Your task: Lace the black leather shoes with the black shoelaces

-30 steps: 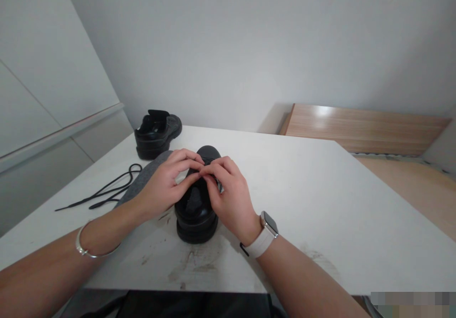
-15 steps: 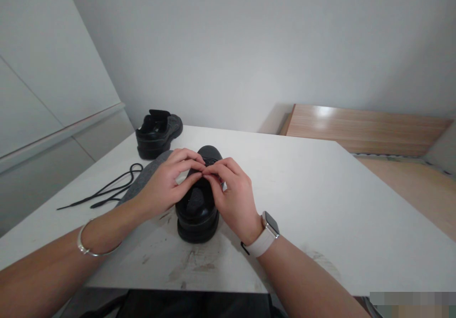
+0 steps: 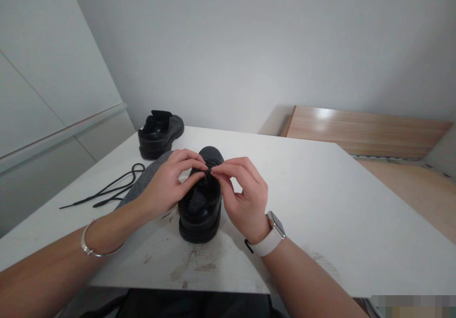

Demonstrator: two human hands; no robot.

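A black shoe (image 3: 200, 223) stands on the white table in front of me, its heel toward me and its toe pointing away. Over its lacing my left hand (image 3: 171, 178) pinches a black shoelace (image 3: 208, 170) between thumb and fingers, coming from the left. From the right, my right hand (image 3: 245, 194) pinches the same lace, its fingertips almost touching those of the left. The knot or loop between the fingertips is too small to make out. Part of the shoe's left side is hidden by my left hand.
A second black shoe (image 3: 155, 142) with its tongue raised sits at the table's back left. A loose black lace (image 3: 107, 190) lies left of a grey cloth (image 3: 144, 178). Brown dirt smears mark the white table (image 3: 302, 189). A wooden board (image 3: 356, 125) stands behind it at right.
My right hand has moved slightly right, and its fingertips have drawn a little apart from the left ones, showing the black lace between them. The left hand has barely moved.
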